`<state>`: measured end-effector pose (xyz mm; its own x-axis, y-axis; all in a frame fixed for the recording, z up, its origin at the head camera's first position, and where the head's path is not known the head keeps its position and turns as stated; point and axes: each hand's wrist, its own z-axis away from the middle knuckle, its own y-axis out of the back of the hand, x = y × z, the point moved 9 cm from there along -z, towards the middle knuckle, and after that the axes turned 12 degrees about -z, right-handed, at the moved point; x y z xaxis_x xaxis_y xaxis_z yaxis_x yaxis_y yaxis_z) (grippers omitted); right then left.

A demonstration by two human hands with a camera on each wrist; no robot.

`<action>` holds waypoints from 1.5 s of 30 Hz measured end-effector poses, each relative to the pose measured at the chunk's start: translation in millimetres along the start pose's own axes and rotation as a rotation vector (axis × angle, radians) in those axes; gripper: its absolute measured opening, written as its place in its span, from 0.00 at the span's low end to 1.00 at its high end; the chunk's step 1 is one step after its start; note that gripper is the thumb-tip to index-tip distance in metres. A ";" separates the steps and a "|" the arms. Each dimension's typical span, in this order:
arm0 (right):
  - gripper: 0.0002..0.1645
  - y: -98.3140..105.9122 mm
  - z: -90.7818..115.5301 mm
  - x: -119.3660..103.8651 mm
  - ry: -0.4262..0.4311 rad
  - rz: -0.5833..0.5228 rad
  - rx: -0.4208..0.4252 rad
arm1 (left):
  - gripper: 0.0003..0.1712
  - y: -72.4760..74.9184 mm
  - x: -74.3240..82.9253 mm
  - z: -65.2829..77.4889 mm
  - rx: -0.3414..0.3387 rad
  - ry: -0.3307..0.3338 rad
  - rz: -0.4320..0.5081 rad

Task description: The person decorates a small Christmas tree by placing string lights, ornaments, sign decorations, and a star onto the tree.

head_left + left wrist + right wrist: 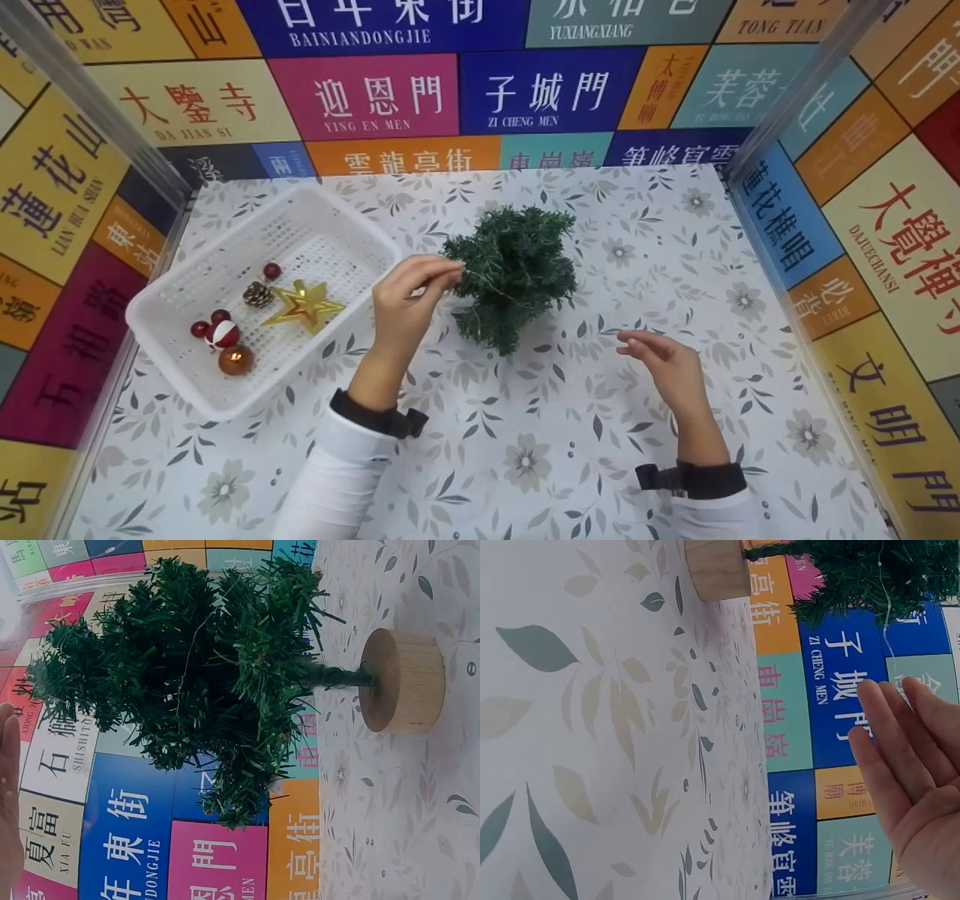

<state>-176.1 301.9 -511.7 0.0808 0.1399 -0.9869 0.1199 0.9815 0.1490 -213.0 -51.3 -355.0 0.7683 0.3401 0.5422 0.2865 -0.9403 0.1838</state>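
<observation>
Pinching a thin wire (886,634) between thumb and fingertips, the right hand (671,371) is apart from the green tree (517,277), to its right, while the left hand (409,296) has thumb and fingers close together near the tree's top, though whether they grasp anything I cannot tell; to the left, a white basket (337,232) contains a gold star (304,307), a pinecone (258,294) and small balls (236,360), the tree stands upright on its wooden base (412,682) between the hands, and lettered panels (364,97) rise behind
</observation>
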 end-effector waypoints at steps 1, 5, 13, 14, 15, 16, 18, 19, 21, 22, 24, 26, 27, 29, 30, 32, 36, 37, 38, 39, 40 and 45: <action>0.21 1.1 -1.1 -0.1 -0.007 -0.002 0.015 | 0.08 -0.2 -1.1 -0.1 -0.001 0.012 0.013; 0.22 3.4 -6.7 -0.8 -0.026 -0.054 0.062 | 0.07 -0.8 -9.5 1.6 0.002 0.093 0.062; 0.13 -6.3 -21.1 -18.1 0.129 -0.632 -0.005 | 0.07 -3.8 -30.0 2.8 0.005 0.306 0.101; 0.12 -7.6 -22.6 -20.0 0.140 -0.696 -0.021 | 0.08 -4.5 -32.7 2.9 0.004 0.331 0.100; 0.12 -8.9 -24.1 -21.6 0.146 -0.750 -0.035 | 0.09 -5.1 -35.2 3.1 0.004 0.353 0.104; 0.12 -10.0 -25.7 -22.9 0.152 -0.806 -0.046 | 0.10 -5.5 -38.0 3.7 0.005 0.377 0.105; 0.14 -13.4 -27.9 -25.5 0.161 -0.908 -0.086 | 0.10 -5.6 -42.8 5.0 0.012 0.417 0.116; 0.15 -15.4 -28.7 -26.4 0.167 -0.955 -0.113 | 0.10 -5.3 -44.8 5.8 0.017 0.432 0.119; 0.17 -19.8 -28.9 -28.1 0.183 -1.028 -0.169 | 0.10 -4.5 -47.9 7.4 0.025 0.457 0.135; 0.17 -22.4 -28.5 -28.4 0.189 -1.046 -0.197 | 0.10 -3.9 -49.3 8.2 0.030 0.468 0.140; 0.17 -27.6 -26.3 -28.1 0.194 -1.064 -0.246 | 0.10 -2.8 -51.8 9.7 0.037 0.484 0.151; 0.17 -33.0 -23.2 -28.9 0.199 -1.063 -0.290 | 0.10 -1.8 -54.4 11.2 0.042 0.501 0.155; 0.16 -35.9 -21.3 -29.7 0.202 -1.057 -0.313 | 0.10 -1.5 -55.6 12.1 0.041 0.511 0.153; 0.15 -40.9 -18.3 -31.1 0.208 -1.053 -0.354 | 0.10 -0.6 -57.6 13.1 0.041 0.525 0.154; 0.15 -43.0 -17.1 -32.1 0.213 -1.048 -0.369 | 0.10 0.1 -58.2 13.2 0.041 0.531 0.149; 0.15 -46.6 -15.5 -32.3 0.222 -1.012 -0.382 | 0.10 0.8 -58.8 13.0 0.040 0.537 0.144; 0.14 -49.9 -16.3 -24.3 0.191 -0.821 -0.296 | 0.10 2.6 -59.0 10.9 0.055 0.544 0.139; 0.14 -49.8 -16.8 -22.0 0.183 -0.752 -0.262 | 0.09 2.9 -58.7 10.0 0.061 0.543 0.139; 0.13 -49.5 -17.3 -20.4 0.179 -0.681 -0.229 | 0.09 3.2 -58.5 8.9 0.068 0.542 0.141; 0.12 -48.9 -17.8 -19.2 0.177 -0.622 -0.200 | 0.09 3.4 -57.9 7.6 0.076 0.539 0.143; 0.12 -48.1 -18.1 -19.1 0.182 -0.575 -0.173 | 0.09 3.4 -57.0 6.0 0.082 0.533 0.145; 0.13 -42.1 -19.5 -27.8 0.263 -0.491 -0.090 | 0.09 1.1 -51.7 -4.3 0.097 0.485 0.149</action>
<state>-202.7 259.2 -491.8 -0.2140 -0.3200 -0.9229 -0.0045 0.9451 -0.3267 -254.9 -70.0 -379.4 0.4573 0.1348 0.8790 0.2637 -0.9646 0.0107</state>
